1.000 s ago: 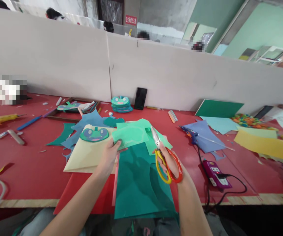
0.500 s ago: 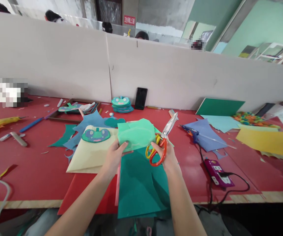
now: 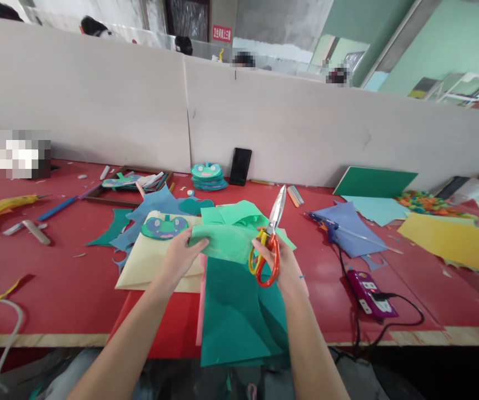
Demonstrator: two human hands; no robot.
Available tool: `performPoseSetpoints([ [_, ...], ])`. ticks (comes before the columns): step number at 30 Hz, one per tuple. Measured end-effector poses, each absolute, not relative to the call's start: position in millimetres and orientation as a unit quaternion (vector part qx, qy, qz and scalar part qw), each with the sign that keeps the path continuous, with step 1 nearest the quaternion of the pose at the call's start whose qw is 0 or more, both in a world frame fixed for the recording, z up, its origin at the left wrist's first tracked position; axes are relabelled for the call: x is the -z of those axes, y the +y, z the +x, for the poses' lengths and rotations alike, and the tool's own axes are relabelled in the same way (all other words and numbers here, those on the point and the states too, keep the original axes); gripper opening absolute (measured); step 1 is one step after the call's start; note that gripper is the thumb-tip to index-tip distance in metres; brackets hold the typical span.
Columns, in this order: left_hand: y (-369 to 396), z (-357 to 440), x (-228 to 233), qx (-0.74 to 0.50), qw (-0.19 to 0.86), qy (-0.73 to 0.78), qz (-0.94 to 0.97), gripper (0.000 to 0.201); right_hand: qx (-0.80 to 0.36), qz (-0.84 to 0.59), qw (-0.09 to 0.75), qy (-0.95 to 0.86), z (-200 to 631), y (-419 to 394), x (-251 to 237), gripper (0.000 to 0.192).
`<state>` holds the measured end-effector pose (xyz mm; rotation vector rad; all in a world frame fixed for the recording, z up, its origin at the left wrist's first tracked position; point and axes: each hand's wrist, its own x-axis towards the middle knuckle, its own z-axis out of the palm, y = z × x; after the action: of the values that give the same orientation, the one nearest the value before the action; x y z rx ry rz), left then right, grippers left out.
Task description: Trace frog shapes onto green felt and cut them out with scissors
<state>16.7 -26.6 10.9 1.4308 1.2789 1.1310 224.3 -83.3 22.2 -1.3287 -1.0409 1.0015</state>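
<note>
A light green felt piece (image 3: 225, 243) with a faint outline is stretched between my hands. My left hand (image 3: 184, 253) pinches its left end. My right hand (image 3: 284, 264) grips scissors (image 3: 277, 211) with one yellow and one red handle loop, blades pointing up, while its thumb side meets the felt's right end. Behind the piece, more light green felt (image 3: 239, 211) lies on the table. Dark green sheets (image 3: 239, 316) lie beneath, reaching over the table's front edge. Left of them, a green felt face (image 3: 164, 227) rests on cream felt (image 3: 156, 266).
A stack of felt faces (image 3: 208, 176) and a phone (image 3: 240, 166) stand by the white partition (image 3: 131, 100). Glue guns lie left (image 3: 8, 211) and right (image 3: 329, 225). A purple power strip (image 3: 370, 294) with cables sits right. Blue scraps (image 3: 151, 205) and yellow felt (image 3: 452, 239) flank the work.
The light green piece in my hands has come lower and nearer, showing more felt behind it. The scissors have turned more upright. My left hand has shifted slightly left.
</note>
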Motion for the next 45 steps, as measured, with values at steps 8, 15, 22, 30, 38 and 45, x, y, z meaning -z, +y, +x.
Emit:
performPoseSetpoints([
  [8,-30.4,11.1,-18.5,-0.440,0.493,0.487,0.571,0.017,-0.451,-0.542,0.527,-0.474,222.0,-78.8,-11.1,0.038],
  [15,-34.8,24.1,-15.2,-0.500,0.670,0.416,0.358,0.036,-0.417,-0.548,0.620,-0.376,210.5,-72.1,-3.4,0.039],
  [22,-44.9,52.1,-4.1,-0.450,0.662,0.412,0.436,0.034,-0.380,-0.557,0.640,-0.370,207.7,-67.8,-4.0,0.038],
  [30,-36.4,43.8,5.6,-0.478,0.573,0.470,0.471,0.028,-0.363,-0.551,0.614,-0.432,198.5,-72.4,-13.9,0.039],
  [38,-26.2,15.5,-15.9,-0.548,0.500,0.502,0.445,0.029,-0.385,-0.548,0.605,-0.431,201.6,-63.8,20.7,0.048],
  [45,-27.7,14.6,-16.8,-0.524,0.452,0.519,0.501,0.024,-0.433,-0.521,0.636,-0.369,191.4,-66.0,37.6,0.057],
])
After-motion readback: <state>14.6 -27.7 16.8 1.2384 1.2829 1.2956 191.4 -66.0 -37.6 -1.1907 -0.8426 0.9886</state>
